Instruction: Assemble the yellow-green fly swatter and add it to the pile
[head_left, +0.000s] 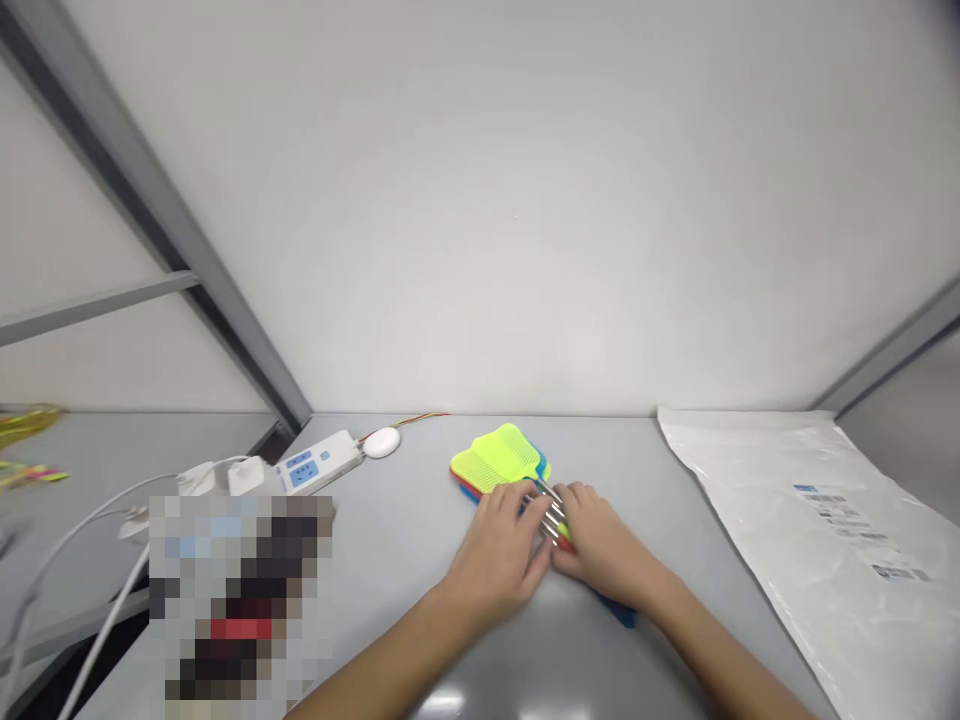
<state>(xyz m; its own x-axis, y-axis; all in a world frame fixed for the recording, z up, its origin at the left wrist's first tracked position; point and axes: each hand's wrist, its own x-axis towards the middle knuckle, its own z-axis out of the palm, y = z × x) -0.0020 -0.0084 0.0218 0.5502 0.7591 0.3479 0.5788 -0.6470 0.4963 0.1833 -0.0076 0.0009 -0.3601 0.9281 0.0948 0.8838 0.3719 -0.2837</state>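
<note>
A stack of fly swatters (499, 462) lies on the grey table (420, 520), a yellow-green head on top with red and blue heads under it. Their thin metal shafts run back toward me. My left hand (496, 552) and my right hand (600, 540) meet over those shafts, fingers curled around them just behind the heads. A blue handle end (622, 612) pokes out below my right wrist. The middle of the shafts is hidden by my fingers.
A white power strip (315, 466) with plugs and white cables lies at the left, a small white oval puck (382, 442) beside it. A clear plastic bag with printed labels (817, 520) lies at the right. A grey wall stands close behind the table.
</note>
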